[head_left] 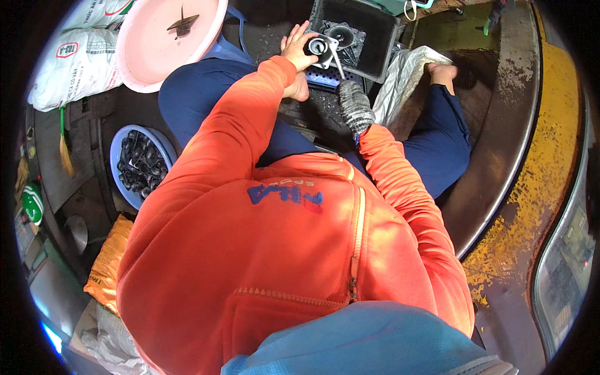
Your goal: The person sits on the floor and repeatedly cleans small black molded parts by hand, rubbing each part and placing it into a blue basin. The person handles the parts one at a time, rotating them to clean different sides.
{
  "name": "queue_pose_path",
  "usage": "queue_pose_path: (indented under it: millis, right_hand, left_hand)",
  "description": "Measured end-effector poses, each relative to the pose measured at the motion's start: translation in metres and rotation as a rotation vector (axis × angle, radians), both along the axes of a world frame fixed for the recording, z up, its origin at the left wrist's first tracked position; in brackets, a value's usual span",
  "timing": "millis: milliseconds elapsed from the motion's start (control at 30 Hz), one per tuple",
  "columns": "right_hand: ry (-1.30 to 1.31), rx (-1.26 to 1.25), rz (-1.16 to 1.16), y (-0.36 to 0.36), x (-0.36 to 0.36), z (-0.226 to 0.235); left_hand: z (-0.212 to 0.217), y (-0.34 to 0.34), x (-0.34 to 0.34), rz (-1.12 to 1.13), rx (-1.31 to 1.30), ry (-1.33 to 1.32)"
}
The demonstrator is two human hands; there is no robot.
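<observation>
a dark round part with a pale flange (318, 46) is gripped between thumb and fingers of the bare left hand (297, 50) by the near left corner of the black tray (379, 56), while a slim metal tool (339, 65) is clasped in the gloved right hand (355, 105), its tip apparently set against the flange. work on this part is judged under way; among the dark piece (341, 36) in the tray and the dark pieces (142, 161) heaped in the blue bucket (167, 146), finished and remaining ones cannot be distinguished.
</observation>
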State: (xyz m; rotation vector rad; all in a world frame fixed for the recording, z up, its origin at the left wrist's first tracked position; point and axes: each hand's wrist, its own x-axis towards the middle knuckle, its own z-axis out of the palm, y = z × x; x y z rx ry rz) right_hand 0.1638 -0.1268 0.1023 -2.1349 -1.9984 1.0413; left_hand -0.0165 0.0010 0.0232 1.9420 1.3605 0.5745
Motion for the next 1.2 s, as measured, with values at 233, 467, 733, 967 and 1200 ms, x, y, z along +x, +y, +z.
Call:
queue_pose_path:
  millis: [233, 467, 733, 967, 1200]
  right_hand:
    - [0.132, 0.363, 0.06, 0.003, -0.005, 0.038]
    - [0.05, -0.084, -0.153, 0.016, -0.009, 0.027]
    - [0.157, -0.006, -0.317, 0.007, -0.009, 0.041]
    - [-0.176, 0.168, 0.048, 0.016, -0.009, 0.022]
    - [-0.048, 0.115, -0.018, 0.012, -0.007, 0.015]
  left_hand:
    - [-0.006, 0.003, 0.02, 0.062, 0.078, -0.006]
    - [-0.02, 0.01, 0.024, 0.055, 0.113, 0.052]
    - [-0.015, 0.005, 0.023, 0.082, 0.103, -0.036]
    - [-0.009, 0.007, 0.023, 0.076, 0.049, 0.023]
    - [-0.015, 0.005, 0.023, 0.078, 0.084, -0.057]
